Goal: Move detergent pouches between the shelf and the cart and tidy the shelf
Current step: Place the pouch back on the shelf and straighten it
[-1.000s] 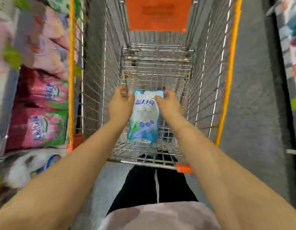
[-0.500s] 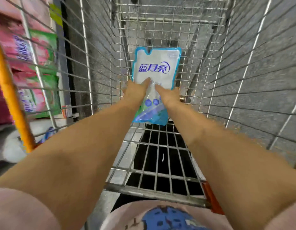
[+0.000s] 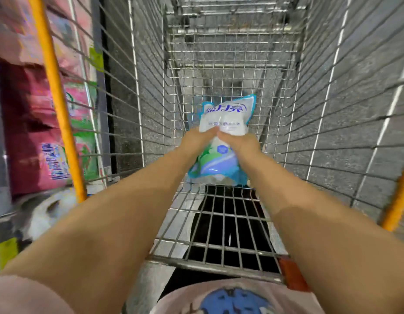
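Sinking deeper in the cart (image 3: 219, 266), the pouch (image 3: 226, 116) is tipping toward one o'clock — nearly placed. Your left hand (image 3: 196, 141) and right hand (image 3: 239, 143) are gripping it.

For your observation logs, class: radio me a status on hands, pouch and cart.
Left hand, right hand: both gripping pouch at its middle. Pouch low inside cart, contact with floor unclear. Nothing seen in the way.

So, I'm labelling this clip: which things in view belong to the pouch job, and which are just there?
In the job: blue-and-white pouch, gripped by the left hand and right hand; wire cart; pink packs on the shelf.
Just there: grey floor; dark trousers behind the cart.
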The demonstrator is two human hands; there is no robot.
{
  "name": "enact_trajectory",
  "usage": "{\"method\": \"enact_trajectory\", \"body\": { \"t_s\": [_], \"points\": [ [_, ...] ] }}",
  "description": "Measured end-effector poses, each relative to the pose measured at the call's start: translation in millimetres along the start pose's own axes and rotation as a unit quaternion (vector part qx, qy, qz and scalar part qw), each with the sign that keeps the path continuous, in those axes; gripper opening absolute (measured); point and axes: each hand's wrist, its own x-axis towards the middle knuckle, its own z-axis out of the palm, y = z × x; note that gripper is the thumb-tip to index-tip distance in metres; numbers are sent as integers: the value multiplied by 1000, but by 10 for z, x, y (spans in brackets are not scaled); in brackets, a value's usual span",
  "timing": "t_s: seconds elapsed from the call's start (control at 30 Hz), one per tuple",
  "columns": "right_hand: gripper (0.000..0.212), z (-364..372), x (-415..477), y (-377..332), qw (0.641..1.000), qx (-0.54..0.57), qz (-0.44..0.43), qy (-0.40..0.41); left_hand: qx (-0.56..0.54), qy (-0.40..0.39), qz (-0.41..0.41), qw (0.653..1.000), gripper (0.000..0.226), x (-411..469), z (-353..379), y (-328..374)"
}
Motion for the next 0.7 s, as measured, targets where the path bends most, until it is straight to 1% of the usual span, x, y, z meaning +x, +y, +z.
{"method": "enact_trajectory", "body": {
  "t_s": [0.03, 0.07, 0.1, 0.13, 0.23, 0.27, 0.3, 0.33, 0.4, 0.43, 0.47, 0.53, 0.6, 0.7],
  "points": [
    [64, -8, -58, -47, 1000, 2, -20, 19, 2, -17, -1, 1000, 42, -70, -10, 68],
    [70, -28, -158, -129, 998, -3, -44, 38, -12, -33, 0, 999, 44, -129, -19, 132],
    [83, -60, -279, -236, 997, -31, -53, 56, -30, -46, 3, 998, 41, -175, -29, 183],
    [91, -99, -396, -343, 994, -53, -68, 65, -45, -62, 9, 997, 36, -242, -42, 240],
    [80, -196, -748, -669, 982, -107, -130, 88, -105, -130, 42, 985, 22, -451, -110, 447],
    [81, -224, -869, -776, 976, -118, -155, 95, -121, -150, 56, 980, 23, -541, -147, 540],
    [81, -236, -1002, -892, 970, -132, -179, 101, -135, -159, 70, 976, 28, -644, -186, 642],
    [79, -246, -1140, -1006, 962, -144, -203, 110, -143, -158, 87, 973, 37, -761, -225, 755],
    [74, -291, -1428, -1218, 947, -151, -254, 125, -154, -146, 129, 969, 66, -993, -277, 985],
    [73, -323, -1589, -1325, 941, -150, -274, 130, -160, -139, 155, 965, 73, -1128, -303, 1100],
    [73, -355, -1763, -1425, 934, -146, -296, 134, -164, -135, 188, 959, 68, -1274, -333, 1212],
    [72, -439, -2114, -1605, 918, -131, -346, 141, -168, -129, 263, 941, 46, -1615, -378, 1435],
    [73, -531, -2461, -1760, 902, -104, -395, 138, -160, -111, 343, 919, 45, -2015, -435, 1651],
    [76, -709, -2949, -1964, 877, -68, -460, 125, -125, -50, 431, 892, 45, -2612, -526, 1932]
  ]
}}
